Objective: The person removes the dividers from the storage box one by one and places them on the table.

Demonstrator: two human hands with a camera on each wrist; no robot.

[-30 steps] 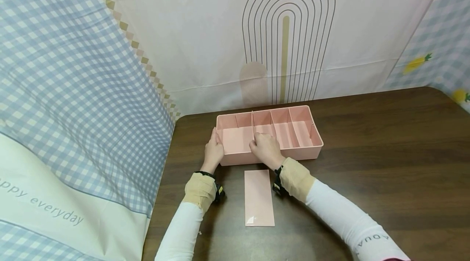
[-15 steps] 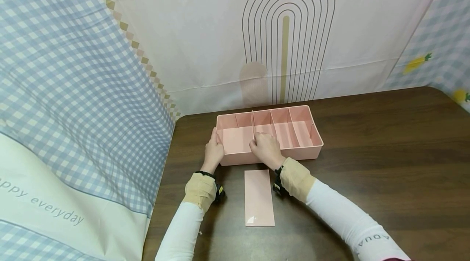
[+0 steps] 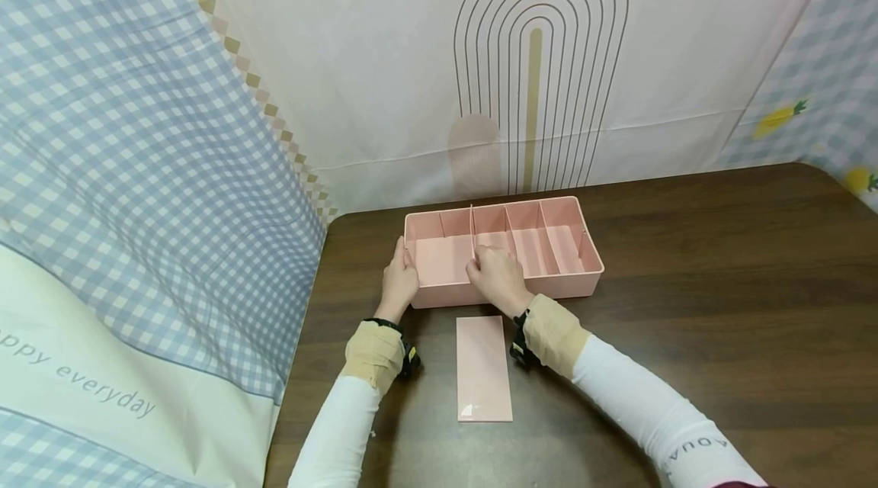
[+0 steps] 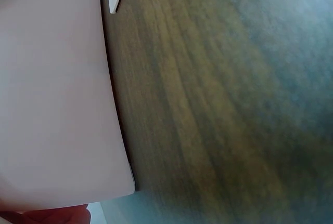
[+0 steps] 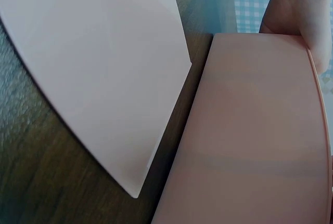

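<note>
A long pink divided box (image 3: 439, 294) stands on the table near its back edge. My left hand (image 3: 399, 284) grips its left end, thumb by the rim; the right wrist view also catches this left hand (image 5: 296, 11) at the box's corner (image 5: 255, 115). My right hand (image 3: 499, 278) has its fingers curled over the front rim and pinches the near end of a thin divider (image 3: 472, 232), whose far top edge rises slightly above the rim. That fingertip contact is partly hidden. A flat pink rectangular panel (image 3: 483, 370) lies before the box.
Two more dividers, including one divider (image 3: 528, 240), split the box's right part. A patterned curtain (image 3: 384, 91) hangs right behind the table (image 3: 686, 267), and checked cloth (image 3: 171, 130) hangs along the left side.
</note>
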